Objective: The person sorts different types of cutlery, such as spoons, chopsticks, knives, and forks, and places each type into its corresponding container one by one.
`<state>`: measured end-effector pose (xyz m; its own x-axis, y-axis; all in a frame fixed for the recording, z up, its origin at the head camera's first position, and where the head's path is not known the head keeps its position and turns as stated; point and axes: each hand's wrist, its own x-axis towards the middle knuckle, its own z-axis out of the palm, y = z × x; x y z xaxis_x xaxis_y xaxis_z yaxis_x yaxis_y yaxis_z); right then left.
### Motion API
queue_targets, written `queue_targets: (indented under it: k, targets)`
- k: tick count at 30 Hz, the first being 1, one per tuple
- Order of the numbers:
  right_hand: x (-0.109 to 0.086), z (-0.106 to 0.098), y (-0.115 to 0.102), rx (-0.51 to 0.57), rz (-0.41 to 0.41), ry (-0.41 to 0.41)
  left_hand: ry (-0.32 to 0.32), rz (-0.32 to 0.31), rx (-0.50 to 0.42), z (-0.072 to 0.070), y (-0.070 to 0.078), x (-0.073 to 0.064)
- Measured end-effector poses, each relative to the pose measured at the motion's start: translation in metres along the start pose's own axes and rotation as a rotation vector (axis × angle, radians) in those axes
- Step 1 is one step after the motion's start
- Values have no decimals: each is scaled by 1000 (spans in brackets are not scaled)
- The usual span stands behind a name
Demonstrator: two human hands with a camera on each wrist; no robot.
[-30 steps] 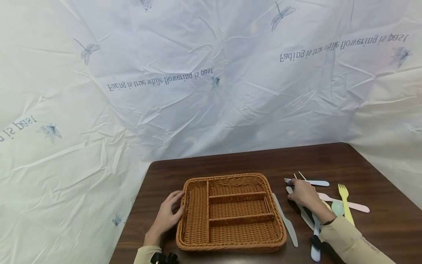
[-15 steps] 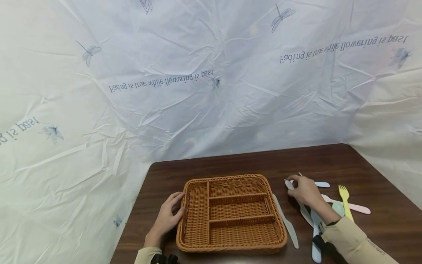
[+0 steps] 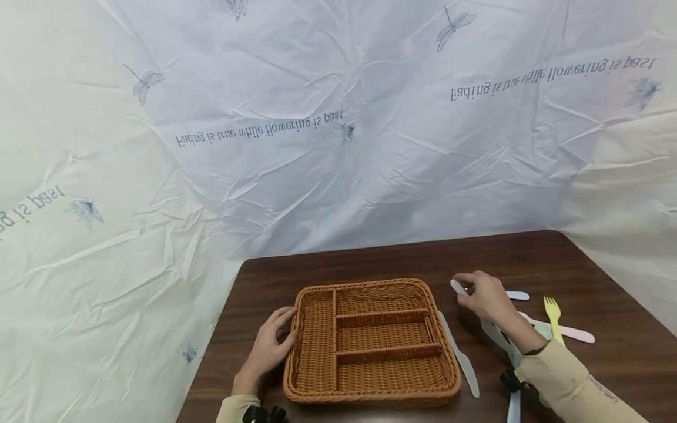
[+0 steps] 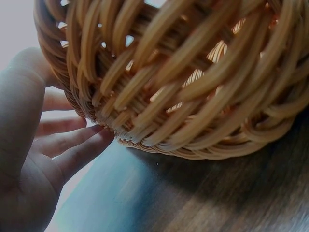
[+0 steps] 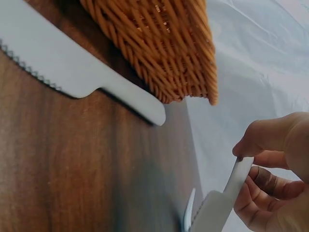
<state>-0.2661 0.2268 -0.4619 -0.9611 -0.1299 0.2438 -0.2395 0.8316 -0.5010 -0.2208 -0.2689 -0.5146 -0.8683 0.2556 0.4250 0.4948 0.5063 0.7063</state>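
Observation:
A brown wicker basket (image 3: 388, 335) with divided compartments sits on the dark wooden table. My left hand (image 3: 267, 346) rests against its left side; in the left wrist view, fairly straight fingers (image 4: 79, 154) touch the weave. To the right of the basket, my right hand (image 3: 483, 299) pinches a pale plastic knife (image 3: 458, 286) by the handle. The right wrist view has this handle between thumb and fingers, the serrated blade (image 5: 210, 215) pointing away from the hand. Along the basket's right side lies another pale knife (image 3: 460, 355), apart from my hand.
Behind and beside the right forearm lie a yellow fork (image 3: 552, 311), a pink-handled utensil (image 3: 576, 334), a pale green piece (image 3: 543, 330) and a white handle (image 3: 517, 295). A light blue handle (image 3: 514, 406) shows near the front. White printed sheeting (image 3: 370, 176) hangs behind the table (image 3: 328, 267).
My right hand has taken hold of the pale knife by the handle and shifted slightly up and left, raising that end. The left hand and basket keep their places.

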Motion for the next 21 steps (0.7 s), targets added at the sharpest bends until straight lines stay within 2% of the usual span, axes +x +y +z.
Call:
queue_targets:
  k: [6,13,21]
  targets:
    - [2,-4,-7,4,-19,-4,-13,4,-15,-2,-2,0]
    - [0,-9,-21,19,-79,26,-13,-23,-11,-2,0,-1]
    - [-5,-14,-41,53,-153,25,16,-11,12,0,6,-1]
